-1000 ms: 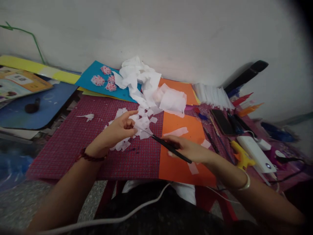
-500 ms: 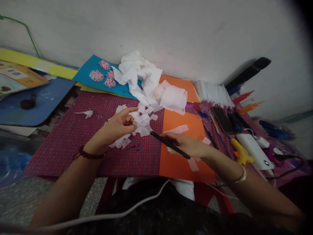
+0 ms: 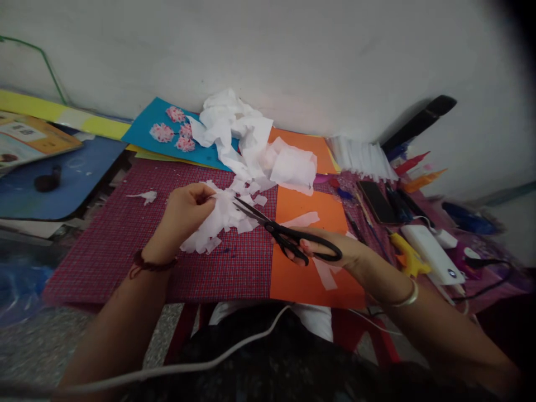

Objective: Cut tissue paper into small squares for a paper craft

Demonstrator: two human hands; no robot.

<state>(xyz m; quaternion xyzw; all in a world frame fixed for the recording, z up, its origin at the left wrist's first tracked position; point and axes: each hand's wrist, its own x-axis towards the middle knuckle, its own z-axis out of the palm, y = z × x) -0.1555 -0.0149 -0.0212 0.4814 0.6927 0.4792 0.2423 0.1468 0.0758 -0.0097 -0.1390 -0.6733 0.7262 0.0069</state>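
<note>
We see black-handled scissors [image 3: 270, 226], blades parted, angled toward white paper scraps [image 3: 208, 230] heaped loosely on checked cloth [image 3: 234, 279].

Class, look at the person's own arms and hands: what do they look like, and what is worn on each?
The left hand is ungloved, with a dark red-brown beaded-looking bracelet at its wrist. The right hand is ungloved too; a thin, pale, rounded bangle circles its forearm. No sleeve shows on either forearm.
</note>
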